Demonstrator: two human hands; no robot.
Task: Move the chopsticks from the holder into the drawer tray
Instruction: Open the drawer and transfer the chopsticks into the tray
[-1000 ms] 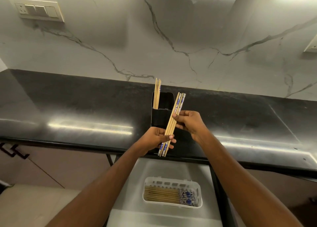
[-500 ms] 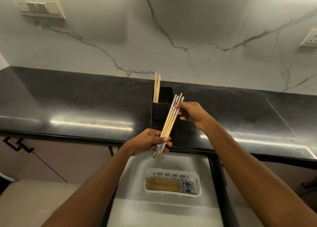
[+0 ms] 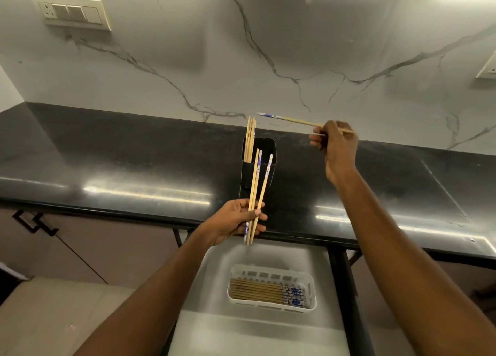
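Here the left hand [image 3: 236, 218] grips blue-patterned wooden chopsticks [image 3: 256, 191] near the black box holder [image 3: 245, 178], the right hand [image 3: 335, 143] pinches one, perhaps two; match ends, then lay flat in the white plastic drawer tray [image 3: 271, 271]

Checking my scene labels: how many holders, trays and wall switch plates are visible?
Holder: 1
Tray: 1
Wall switch plates: 2
Total: 4
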